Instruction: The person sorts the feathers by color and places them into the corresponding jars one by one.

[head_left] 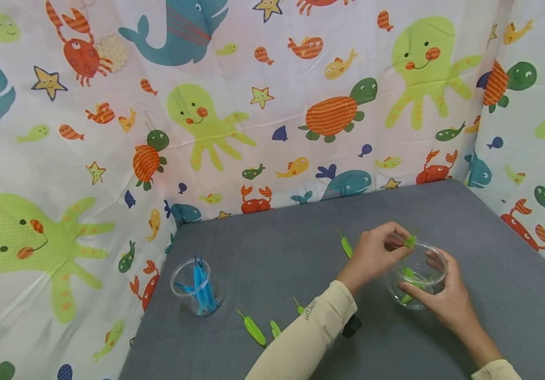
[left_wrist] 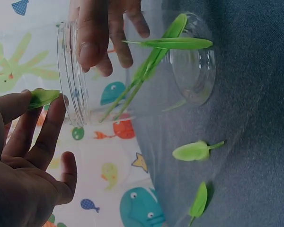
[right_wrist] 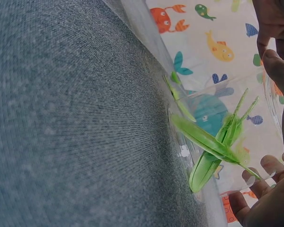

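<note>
My left hand point(head_left: 372, 256) pinches a green feather point(left_wrist: 45, 98) between thumb and fingertips, right at the mouth of a clear jar point(head_left: 392, 293). Part of that feather is hidden by the fingers. The right hand point(head_left: 455, 298) holds the jar from its right side, thumb at the front and fingers around the back. Inside the jar, several green feathers point(right_wrist: 217, 146) lie crossed, their quills leaning toward the rim. In the left wrist view the jar's base rests on the grey table.
Loose green feathers lie on the grey table point(head_left: 263, 253), one point(head_left: 253, 328) front left and another point(head_left: 346, 247) behind the left hand. A second clear jar point(head_left: 184, 301) with blue feathers point(head_left: 202, 287) stands at the left. Sea-animal printed cloth point(head_left: 272, 148) walls the back and sides.
</note>
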`<act>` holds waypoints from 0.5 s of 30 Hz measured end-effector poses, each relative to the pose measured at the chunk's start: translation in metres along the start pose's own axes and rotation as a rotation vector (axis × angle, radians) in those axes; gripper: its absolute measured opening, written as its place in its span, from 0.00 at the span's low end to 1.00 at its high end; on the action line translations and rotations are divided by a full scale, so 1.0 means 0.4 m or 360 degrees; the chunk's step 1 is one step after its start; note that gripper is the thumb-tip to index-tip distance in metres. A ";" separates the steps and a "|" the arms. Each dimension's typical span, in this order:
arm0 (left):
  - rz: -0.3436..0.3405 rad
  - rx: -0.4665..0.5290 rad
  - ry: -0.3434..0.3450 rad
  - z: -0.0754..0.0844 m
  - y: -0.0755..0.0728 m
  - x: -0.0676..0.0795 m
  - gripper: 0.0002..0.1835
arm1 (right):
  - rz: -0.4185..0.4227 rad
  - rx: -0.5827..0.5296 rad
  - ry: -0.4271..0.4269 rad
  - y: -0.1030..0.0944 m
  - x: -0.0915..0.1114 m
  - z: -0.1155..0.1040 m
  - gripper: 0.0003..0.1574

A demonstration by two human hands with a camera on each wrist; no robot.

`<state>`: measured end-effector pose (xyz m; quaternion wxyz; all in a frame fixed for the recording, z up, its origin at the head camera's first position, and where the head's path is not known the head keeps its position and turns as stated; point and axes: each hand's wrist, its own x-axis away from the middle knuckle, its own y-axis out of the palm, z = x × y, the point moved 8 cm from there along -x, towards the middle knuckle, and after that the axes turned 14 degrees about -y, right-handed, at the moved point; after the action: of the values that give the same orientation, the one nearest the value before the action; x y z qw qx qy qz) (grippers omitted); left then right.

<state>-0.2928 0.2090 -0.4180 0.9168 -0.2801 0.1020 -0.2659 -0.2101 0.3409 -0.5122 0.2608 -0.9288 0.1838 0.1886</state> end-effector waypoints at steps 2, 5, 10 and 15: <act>0.0008 -0.0005 0.0007 0.001 0.004 -0.001 0.10 | -0.0006 -0.0016 0.0000 0.001 0.000 0.000 0.71; 0.0013 -0.0017 0.0007 0.003 0.008 -0.001 0.10 | -0.0016 -0.0026 -0.0003 0.002 0.000 0.001 0.71; -0.0005 -0.0019 -0.0003 0.006 0.015 -0.002 0.10 | -0.0025 -0.0033 0.0007 0.001 -0.001 0.000 0.71; -0.0016 0.0053 -0.0012 0.007 0.009 -0.002 0.11 | -0.0029 -0.0022 0.0017 0.000 -0.001 -0.002 0.72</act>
<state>-0.2911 0.2133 -0.4179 0.9204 -0.2662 0.0926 -0.2710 -0.2103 0.3405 -0.5112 0.2552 -0.9332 0.1753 0.1823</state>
